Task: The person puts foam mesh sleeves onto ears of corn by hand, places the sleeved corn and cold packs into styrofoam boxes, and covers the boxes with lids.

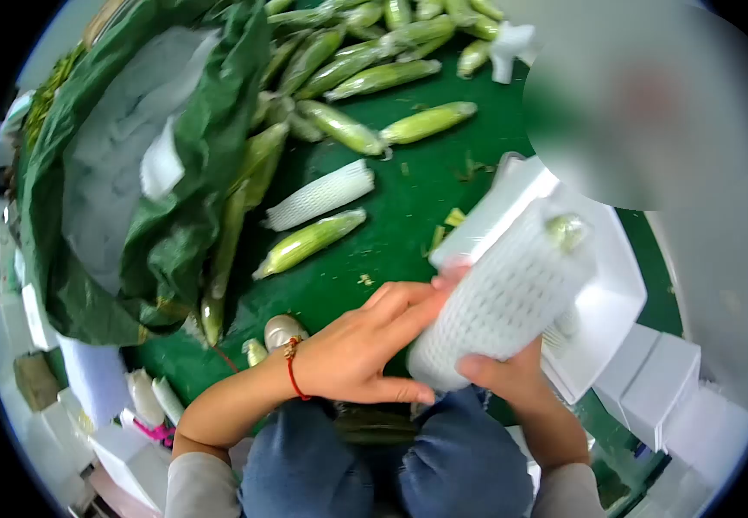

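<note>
My right hand [516,373] grips an ear of corn in a white foam net sleeve [503,302], its thumb pressed on the lower end. At the sleeve's upper end a plastic-wrapped green corn tip [566,231] pokes out. My left hand [365,345] lies along the sleeve's left side, fingers stretched and thumb apart, fingertips right at the net. Behind the sleeve is a white foam box [620,298]. Left of it, a wrapped ear of corn [309,243] lies beside another foam net sleeve [322,196] on the green surface [408,198].
Many wrapped ears of corn [383,78] are heaped at the back. A large green bag [218,173] with a clear plastic lining stands on the left. White boxes [650,380] sit at the lower right. Bits of leaf are scattered about.
</note>
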A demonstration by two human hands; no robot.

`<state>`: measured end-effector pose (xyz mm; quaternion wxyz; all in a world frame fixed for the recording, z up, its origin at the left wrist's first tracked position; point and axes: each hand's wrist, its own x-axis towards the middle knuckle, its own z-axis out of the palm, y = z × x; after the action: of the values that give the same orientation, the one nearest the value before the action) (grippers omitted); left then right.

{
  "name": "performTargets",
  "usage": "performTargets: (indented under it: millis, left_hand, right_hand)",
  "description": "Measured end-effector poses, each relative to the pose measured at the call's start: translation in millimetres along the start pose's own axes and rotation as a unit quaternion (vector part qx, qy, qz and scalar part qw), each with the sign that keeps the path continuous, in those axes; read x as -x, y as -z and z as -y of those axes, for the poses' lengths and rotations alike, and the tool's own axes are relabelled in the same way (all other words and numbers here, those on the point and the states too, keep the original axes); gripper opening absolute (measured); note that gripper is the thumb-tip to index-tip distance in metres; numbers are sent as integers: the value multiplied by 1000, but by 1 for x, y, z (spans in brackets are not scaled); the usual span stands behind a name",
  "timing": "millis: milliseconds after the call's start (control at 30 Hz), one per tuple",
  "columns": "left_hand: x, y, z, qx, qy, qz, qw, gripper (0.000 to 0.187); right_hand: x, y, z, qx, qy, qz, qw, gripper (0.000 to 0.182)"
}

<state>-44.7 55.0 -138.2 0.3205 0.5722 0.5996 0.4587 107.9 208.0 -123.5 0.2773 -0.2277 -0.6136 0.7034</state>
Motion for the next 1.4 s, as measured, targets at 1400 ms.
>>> performTargets:
  millis: [1400]
  left_hand:
    - [-41, -57, 35, -157, -39, 2, 987, 66]
  right_hand:
    - [-98, 101, -95, -127, -205, -221, 945, 54]
